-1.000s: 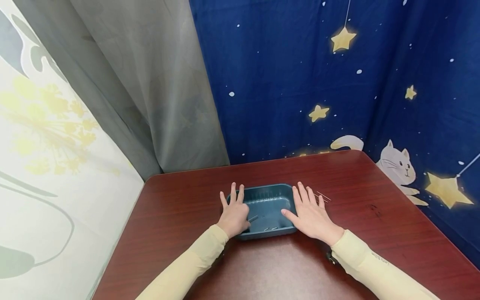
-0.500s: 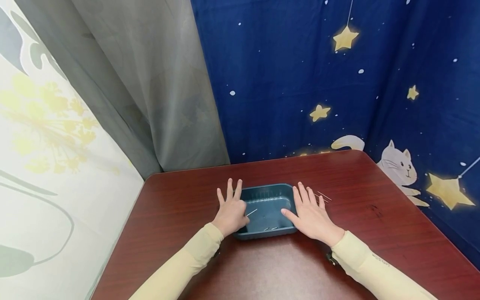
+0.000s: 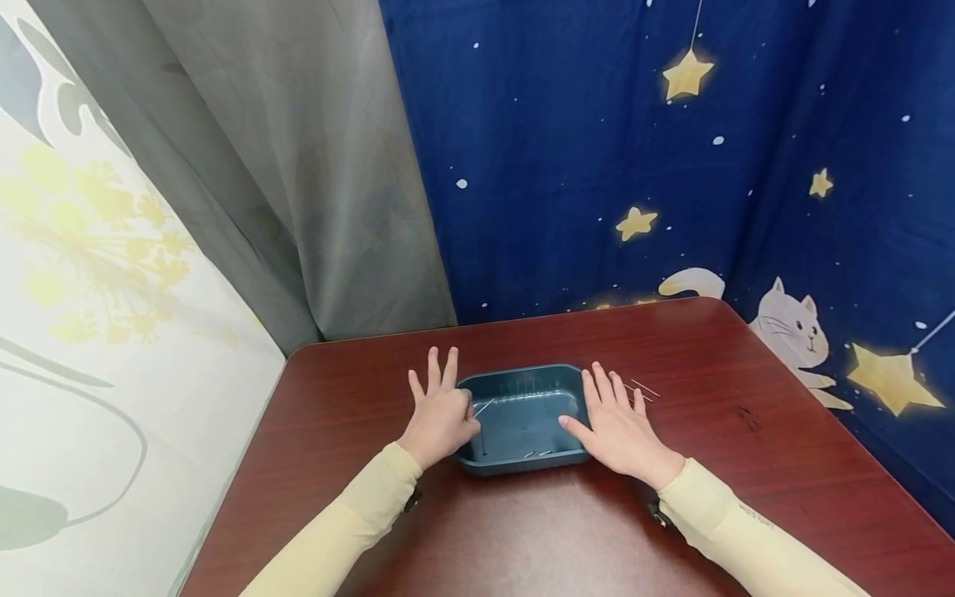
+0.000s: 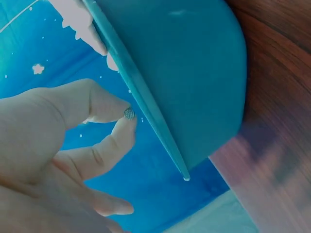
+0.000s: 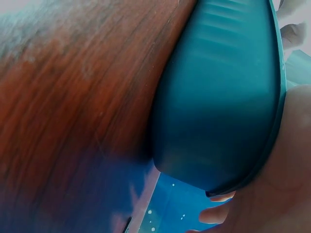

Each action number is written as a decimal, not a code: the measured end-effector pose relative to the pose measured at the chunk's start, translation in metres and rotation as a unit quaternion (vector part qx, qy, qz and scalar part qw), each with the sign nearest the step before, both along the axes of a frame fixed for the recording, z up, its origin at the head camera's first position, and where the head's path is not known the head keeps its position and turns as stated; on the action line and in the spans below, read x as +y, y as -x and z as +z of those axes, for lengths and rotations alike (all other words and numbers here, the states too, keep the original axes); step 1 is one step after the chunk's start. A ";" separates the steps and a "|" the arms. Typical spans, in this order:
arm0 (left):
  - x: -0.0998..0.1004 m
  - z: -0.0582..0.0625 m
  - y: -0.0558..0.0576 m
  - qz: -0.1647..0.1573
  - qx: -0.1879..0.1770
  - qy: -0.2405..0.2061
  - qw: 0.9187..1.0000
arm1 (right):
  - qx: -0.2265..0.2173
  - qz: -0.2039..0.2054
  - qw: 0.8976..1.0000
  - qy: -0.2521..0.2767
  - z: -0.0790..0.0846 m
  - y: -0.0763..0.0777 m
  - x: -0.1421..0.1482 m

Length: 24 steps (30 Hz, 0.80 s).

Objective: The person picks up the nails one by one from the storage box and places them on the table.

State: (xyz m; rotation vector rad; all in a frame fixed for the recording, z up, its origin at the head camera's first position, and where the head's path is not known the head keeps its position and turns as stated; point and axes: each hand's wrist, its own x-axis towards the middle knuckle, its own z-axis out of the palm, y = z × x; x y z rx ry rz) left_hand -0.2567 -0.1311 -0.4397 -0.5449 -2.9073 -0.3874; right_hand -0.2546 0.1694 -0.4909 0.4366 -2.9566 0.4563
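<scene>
The left hand (image 3: 438,419) pinches one nail (image 4: 129,113) at one tray's (image 3: 525,421) left end (two metal bits (image 3: 545,453) inside); the right hand (image 3: 621,429), fingers straight, touches its right.

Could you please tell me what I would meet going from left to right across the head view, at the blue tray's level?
White backdrop, left hand, blue tray, right hand, printed cat, large printed star.
</scene>
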 end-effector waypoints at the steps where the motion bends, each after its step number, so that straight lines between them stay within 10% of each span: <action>1: -0.002 0.001 0.000 0.005 0.000 -0.003 1.000 | 0.000 0.000 1.000 0.000 0.000 0.000 0.000; 24: -0.071 0.006 -0.003 0.114 -0.022 -0.055 0.992 | -0.028 0.003 0.999 0.037 0.001 0.000 0.005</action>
